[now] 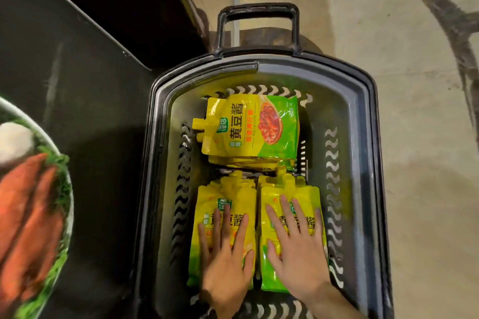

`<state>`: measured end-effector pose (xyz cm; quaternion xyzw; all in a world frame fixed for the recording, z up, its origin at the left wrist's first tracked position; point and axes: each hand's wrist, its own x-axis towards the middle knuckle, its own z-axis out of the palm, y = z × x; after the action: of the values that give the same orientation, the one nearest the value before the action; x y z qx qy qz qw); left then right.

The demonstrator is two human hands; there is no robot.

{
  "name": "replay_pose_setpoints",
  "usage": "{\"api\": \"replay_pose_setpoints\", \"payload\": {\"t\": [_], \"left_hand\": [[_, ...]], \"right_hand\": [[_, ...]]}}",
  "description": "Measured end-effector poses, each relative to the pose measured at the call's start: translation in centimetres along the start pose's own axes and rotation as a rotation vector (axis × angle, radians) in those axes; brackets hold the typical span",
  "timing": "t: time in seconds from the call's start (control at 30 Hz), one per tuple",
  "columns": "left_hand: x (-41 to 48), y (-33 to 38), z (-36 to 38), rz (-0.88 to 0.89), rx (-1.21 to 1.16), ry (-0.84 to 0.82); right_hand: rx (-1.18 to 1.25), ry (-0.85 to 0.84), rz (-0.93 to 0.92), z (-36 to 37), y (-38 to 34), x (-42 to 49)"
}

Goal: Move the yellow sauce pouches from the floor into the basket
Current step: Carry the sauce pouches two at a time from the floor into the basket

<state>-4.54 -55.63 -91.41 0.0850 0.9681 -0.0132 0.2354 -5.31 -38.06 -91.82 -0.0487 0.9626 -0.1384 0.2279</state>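
Yellow sauce pouches [248, 127] lay stacked inside the grey basket [363, 101].
I saw my left hand [225, 261] and right hand [298, 254] flat, fingers spread, pressing the pouches at 6 o'clock; more lay at 12 o'clock.

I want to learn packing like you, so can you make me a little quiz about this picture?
1. True or false: the left hand and the right hand both rest flat on yellow pouches inside the basket.
2. How many piles of pouches are in the basket? A) one B) three C) six
3. Fill in: the cap on the top far pouch is coloured ____.
Key: 1 true; 2 B; 3 yellow.
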Motion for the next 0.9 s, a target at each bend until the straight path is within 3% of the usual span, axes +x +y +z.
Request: {"api": "replay_pose_setpoints", "payload": {"t": [0.23,0.37,0.6,0.9], "left_hand": [[-0.4,0.4,-3.9,0.013,-0.147,-0.064],[0.0,0.9,-9.0,-0.062,-0.178,-0.195],[-4.0,1.0,-22.5,-0.013,-0.140,-0.182],[-17.9,4.8,-43.1,-0.018,-0.056,-0.042]], "right_hand": [[0.114,-0.124,0.019,-3.5,-0.6,-0.1],[0.160,-0.202,0.018,-9.1,-1.2,-0.4],[0.076,-0.236,0.039,-23.1,-3.1,-4.6],[-0.032,-0.228,0.032,-41.6,-6.4,-17.3]]}}
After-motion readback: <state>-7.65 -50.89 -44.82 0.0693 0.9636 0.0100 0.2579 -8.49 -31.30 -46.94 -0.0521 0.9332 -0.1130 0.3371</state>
